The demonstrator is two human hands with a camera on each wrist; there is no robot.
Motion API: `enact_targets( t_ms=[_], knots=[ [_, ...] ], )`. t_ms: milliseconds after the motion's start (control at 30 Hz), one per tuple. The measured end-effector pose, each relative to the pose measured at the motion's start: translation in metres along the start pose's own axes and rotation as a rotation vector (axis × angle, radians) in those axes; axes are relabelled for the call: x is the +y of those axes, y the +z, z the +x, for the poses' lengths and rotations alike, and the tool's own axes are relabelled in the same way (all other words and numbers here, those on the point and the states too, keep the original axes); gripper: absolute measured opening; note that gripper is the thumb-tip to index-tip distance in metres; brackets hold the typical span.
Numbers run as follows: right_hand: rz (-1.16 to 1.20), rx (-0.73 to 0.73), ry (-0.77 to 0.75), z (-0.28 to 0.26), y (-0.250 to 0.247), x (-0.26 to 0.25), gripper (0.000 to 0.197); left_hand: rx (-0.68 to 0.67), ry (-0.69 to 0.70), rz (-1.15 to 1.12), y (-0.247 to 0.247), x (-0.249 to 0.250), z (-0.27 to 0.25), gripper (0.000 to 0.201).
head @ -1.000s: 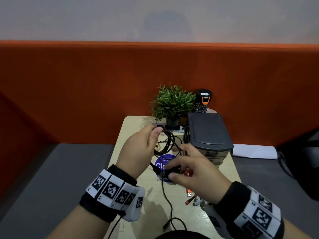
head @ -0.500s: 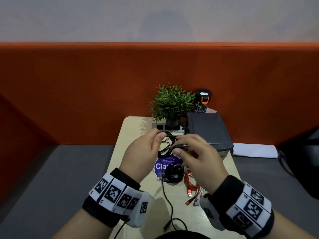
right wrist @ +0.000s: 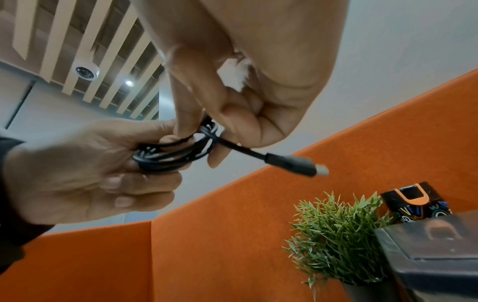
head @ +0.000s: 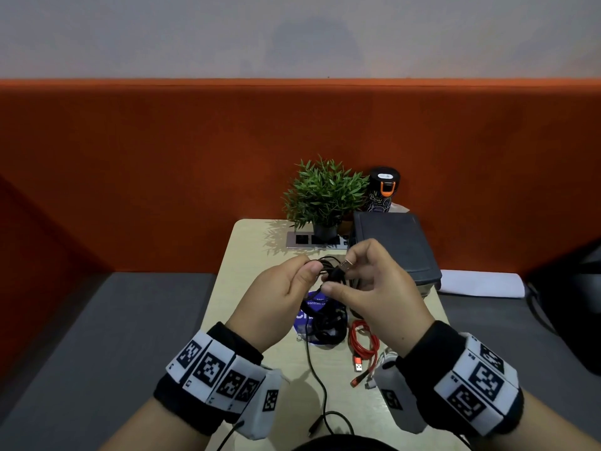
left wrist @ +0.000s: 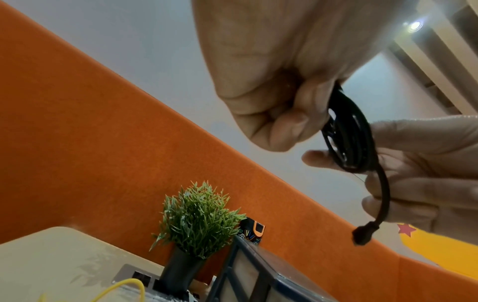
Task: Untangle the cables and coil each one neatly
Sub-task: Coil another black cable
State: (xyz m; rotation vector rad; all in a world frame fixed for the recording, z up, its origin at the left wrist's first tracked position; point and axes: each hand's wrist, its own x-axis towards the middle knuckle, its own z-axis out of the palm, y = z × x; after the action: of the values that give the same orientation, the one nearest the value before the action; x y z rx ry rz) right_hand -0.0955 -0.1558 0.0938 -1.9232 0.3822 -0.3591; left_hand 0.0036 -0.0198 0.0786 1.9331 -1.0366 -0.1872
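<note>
**Securing the Free End of the Black Coil**

Fingers of our left hand [head: 276,301] are curled round a small black cable coil [right wrist: 175,153], thumb pressed on top of the loops. Our right hand [head: 374,294] pinches the same coil at its right side, index finger and thumb closed on the strands, remaining fingers loosely bent. We hold the coil above the middle of the table [head: 253,255], clear of everything lying there. A short free tail ends in a USB plug [right wrist: 297,164], which projects away from the coil toward the far right.

To finish this step well, in our judgement:

1. We keep the left-hand grip firm so the loops stay stacked and equal.
2. We wrap or tuck the short tail round the bundle, avoiding a sharp bend at the plug.
3. We release only once the tail locks the loops; a loose tail would likely let the coil spring open.

Work remaining on the table: a second black cable [head: 325,327] bunched on a blue round sticker [head: 312,301], with a strand trailing toward the near edge, and a red cable [head: 364,343] just to its right.

Containers: a dark lidded box [head: 396,249] stands at the far right of the table. Its lid is on; we cannot tell what it contains. A small pot holds a green plant [head: 325,193] at the far edge, with a patterned black canister [head: 383,190] beside it, closed.
</note>
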Motion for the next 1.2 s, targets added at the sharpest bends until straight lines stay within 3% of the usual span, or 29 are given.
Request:
enact_targets(
  t_ms=[200, 367, 567, 733, 900, 1200],
  knots=[
    [-0.049, -0.028, 0.0, 0.003, 0.001, -0.005, 0.042, -0.038, -0.006, -0.062, 0.0, 0.009, -0.001, 0.031],
    [-0.13, -0.021, -0.024, 0.006, 0.002, -0.006, 0.033, -0.103, -0.012, -0.014, 0.001, 0.009, 0.0, 0.031],
    [-0.144, -0.027, -0.061, 0.011, 0.001, -0.005, 0.031, -0.156, -0.115, -0.294, 0.002, 0.006, -0.005, 0.008],
    [-0.031, -0.151, -0.041, 0.011, -0.002, -0.005, 0.039, -0.016, -0.212, -0.346, 0.001, 0.007, 0.0, 0.038],
    [0.048, -0.154, -0.045, 0.015, -0.005, -0.003, 0.032, -0.084, -0.214, -0.492, -0.004, 0.009, 0.004, 0.02],
    [0.124, -0.115, -0.048, 0.014, -0.007, -0.002, 0.035, -0.221, -0.245, -0.451, -0.018, 0.009, 0.008, 0.03]
  ],
)
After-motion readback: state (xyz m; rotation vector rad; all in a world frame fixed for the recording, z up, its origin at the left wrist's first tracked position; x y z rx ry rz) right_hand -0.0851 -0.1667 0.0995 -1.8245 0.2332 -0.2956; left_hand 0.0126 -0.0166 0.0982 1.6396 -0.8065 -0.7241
